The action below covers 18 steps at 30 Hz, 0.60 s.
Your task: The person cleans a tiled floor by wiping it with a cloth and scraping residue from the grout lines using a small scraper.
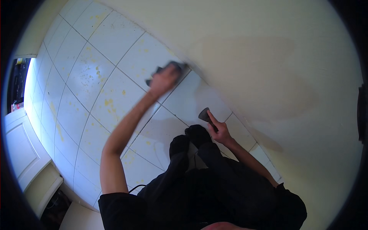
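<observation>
My left hand (165, 80) presses a dark cloth (174, 66) onto the white floor tiles (138, 54), close to the foot of the wall; hand and cloth are blurred. In my right hand (220, 130) is a scraper (204, 115) with a dark, flared blade, held by its handle above the tiles near my feet. The blade points up and to the left in the view, and my index finger lies along it. Yellow spots (109, 102) are scattered over the tiles, mostly left of my left arm.
A pale wall (258, 72) runs along the right side of the floor. My feet in black socks (198, 135) are just below the scraper. At the far left stands a white panelled door (23, 141), with a dark opening (18, 86) beyond it. A thin black cable (136, 187) shows beside my left sleeve.
</observation>
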Motion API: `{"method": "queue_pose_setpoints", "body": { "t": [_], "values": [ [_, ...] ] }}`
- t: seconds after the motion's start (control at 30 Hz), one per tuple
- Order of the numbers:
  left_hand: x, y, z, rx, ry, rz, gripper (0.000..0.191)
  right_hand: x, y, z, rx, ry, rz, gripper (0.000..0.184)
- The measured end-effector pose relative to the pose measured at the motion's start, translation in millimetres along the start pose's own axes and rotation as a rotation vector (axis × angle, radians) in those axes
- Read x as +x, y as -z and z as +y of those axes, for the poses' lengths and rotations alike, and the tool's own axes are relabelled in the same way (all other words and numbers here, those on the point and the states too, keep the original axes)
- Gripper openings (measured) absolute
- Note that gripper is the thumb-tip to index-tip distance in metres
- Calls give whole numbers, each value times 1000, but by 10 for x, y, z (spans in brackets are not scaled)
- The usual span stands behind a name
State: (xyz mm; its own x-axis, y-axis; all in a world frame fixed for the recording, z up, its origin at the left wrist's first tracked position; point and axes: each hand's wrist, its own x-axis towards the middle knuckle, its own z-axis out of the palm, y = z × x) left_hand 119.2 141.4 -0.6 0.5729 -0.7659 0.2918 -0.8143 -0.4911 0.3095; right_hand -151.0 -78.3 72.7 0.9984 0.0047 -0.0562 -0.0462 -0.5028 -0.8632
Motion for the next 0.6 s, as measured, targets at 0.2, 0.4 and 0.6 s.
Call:
{"method": "queue_pose_setpoints", "body": {
  "t": [0.2, 0.4, 0.6],
  "values": [
    [-531, -350, 1144, -121, -311, -190, 32, -7, 50, 20, -43, -43, 18, 60],
    [-19, -368, -520, 235, -24, 11, 37, 149, -8, -21, -10, -3, 9, 59],
    [523, 653, -1177, 60, 493, 189, 46, 233, -118, -38, -14, -4, -39, 59]
  ]
}}
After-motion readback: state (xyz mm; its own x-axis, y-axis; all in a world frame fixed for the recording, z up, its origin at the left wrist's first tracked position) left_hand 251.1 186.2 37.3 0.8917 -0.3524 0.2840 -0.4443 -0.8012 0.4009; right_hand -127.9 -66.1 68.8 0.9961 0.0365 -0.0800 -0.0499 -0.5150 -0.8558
